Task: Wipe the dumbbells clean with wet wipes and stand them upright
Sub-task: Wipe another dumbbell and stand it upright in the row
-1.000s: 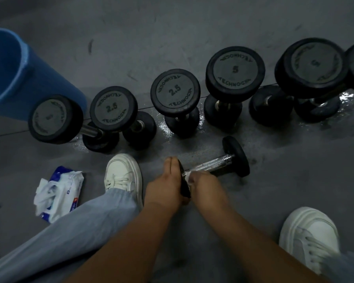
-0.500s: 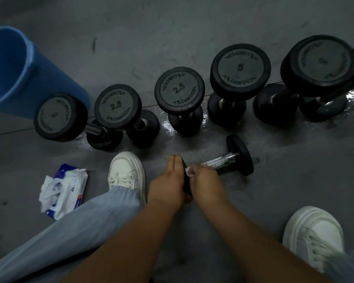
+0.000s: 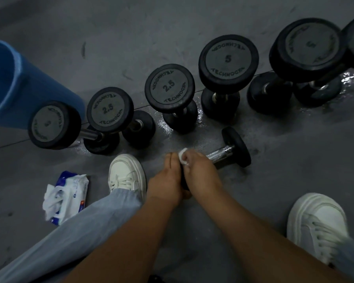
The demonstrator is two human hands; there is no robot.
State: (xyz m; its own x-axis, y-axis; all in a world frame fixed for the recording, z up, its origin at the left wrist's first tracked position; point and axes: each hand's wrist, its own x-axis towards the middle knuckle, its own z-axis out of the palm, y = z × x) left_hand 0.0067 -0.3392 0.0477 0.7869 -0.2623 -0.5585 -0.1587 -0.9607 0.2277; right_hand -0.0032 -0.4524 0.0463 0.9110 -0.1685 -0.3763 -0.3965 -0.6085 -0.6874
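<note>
The small dumbbell (image 3: 221, 153) lies on its side on the grey floor (image 3: 294, 170), with its chrome handle and far head exposed and its near head covered by both hands. The left hand (image 3: 166, 180) rests against the outer face of the near head, fingers nearly straight and held together; the thumb position cannot be determined. The right hand (image 3: 200, 176) sits over the near end of the handle, fingers curled and pinching a bunched white wipe (image 3: 183, 156) against the rim of the near head. Beyond the small dumbbell, a row of larger dumbbells (image 3: 169, 88) stands on end, with wet patches on the floor around their bases. A blue bin (image 3: 12, 86) lies at the left end of that row. Left of the small dumbbell, past a white shoe (image 3: 125, 172), lies an opened pack of wet wipes (image 3: 66, 197). A second white shoe (image 3: 317, 223) is to the near right.
</note>
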